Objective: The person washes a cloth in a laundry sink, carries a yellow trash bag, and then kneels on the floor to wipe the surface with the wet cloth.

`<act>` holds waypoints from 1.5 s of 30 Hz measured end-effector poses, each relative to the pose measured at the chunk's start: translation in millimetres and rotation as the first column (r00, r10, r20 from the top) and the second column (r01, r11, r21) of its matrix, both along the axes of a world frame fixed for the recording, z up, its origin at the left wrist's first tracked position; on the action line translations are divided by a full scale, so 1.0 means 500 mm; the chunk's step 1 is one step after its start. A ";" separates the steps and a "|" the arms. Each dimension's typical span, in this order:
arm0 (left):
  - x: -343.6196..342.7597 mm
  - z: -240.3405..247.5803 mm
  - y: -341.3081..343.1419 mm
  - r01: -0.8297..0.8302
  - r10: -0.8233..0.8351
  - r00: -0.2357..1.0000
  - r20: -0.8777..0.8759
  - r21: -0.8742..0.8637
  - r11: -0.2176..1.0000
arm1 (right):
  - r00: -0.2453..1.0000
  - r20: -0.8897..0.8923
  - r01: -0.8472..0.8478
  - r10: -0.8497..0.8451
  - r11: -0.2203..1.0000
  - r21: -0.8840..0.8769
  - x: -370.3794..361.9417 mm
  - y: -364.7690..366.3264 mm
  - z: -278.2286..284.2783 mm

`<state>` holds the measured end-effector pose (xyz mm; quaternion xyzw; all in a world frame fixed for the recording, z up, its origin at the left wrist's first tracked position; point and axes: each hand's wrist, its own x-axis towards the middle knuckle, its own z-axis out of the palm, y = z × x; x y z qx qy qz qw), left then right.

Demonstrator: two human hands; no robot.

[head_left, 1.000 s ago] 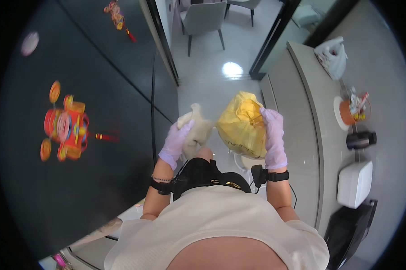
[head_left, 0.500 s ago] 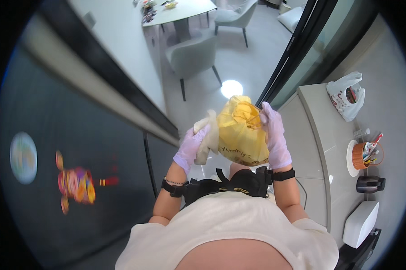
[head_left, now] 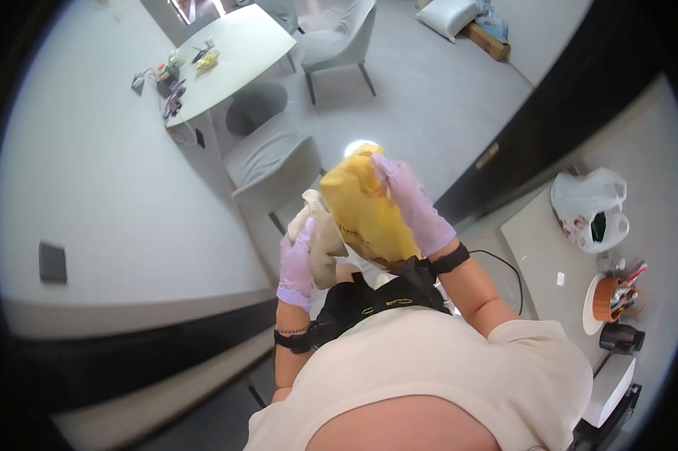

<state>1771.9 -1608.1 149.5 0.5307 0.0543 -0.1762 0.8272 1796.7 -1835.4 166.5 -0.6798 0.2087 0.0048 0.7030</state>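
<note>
At the far left, a dark square plate [head_left: 52,261] is mounted on a white wall [head_left: 128,195]. Farther right, a grey chair [head_left: 275,173] is seen on the pale floor beyond the hands. A pale cloth [head_left: 324,244] is grasped in the gloved left hand [head_left: 296,267], bunched and hanging down on its right side. Just beside the cloth, in front of the body, a yellow plastic bag [head_left: 369,214] is held up in the air; whether the two are touched together cannot be told. The bag's gathered top is gripped by the gloved right hand [head_left: 410,199], its fingers closed there. At the right, a counter [head_left: 530,248] is occupied by a white plastic bag [head_left: 590,199], an orange basket [head_left: 605,302] set on a white plate [head_left: 590,323], and a dark jug [head_left: 620,338], with a white box [head_left: 611,391] placed nearest the body.
</note>
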 end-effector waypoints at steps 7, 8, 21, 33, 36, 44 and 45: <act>0.345 -0.024 -0.220 0.191 -0.191 0.981 0.037 0.011 0.981 | 0.946 0.137 0.266 -0.295 0.944 0.195 0.264 -0.169 0.001; 0.405 -0.030 -0.241 0.244 -0.244 0.969 0.047 0.006 0.970 | 0.918 0.192 0.300 -0.348 0.924 0.238 0.294 -0.181 0.003; 0.894 0.031 -0.650 0.403 -0.405 0.914 0.030 0.053 0.914 | 0.883 0.060 0.460 -0.466 0.883 0.089 0.664 -0.598 0.032; 1.268 0.027 -1.127 0.482 -0.477 0.875 0.083 -0.048 0.875 | 0.659 0.022 0.717 -0.752 0.636 0.286 0.898 -1.106 0.008; 1.358 0.017 -1.277 0.557 -0.556 0.827 0.088 0.013 0.831 | 0.545 0.044 0.767 -0.837 0.519 0.377 0.934 -1.247 0.001; 1.526 0.008 -1.814 0.779 -0.773 0.625 0.109 -0.019 0.627 | 0.210 0.089 0.884 -0.974 0.227 0.407 0.955 -1.652 0.003; 1.539 0.010 -1.869 0.813 -0.803 0.581 0.135 -0.040 0.581 | 0.183 0.079 0.881 -0.980 0.199 0.430 0.955 -1.686 -0.001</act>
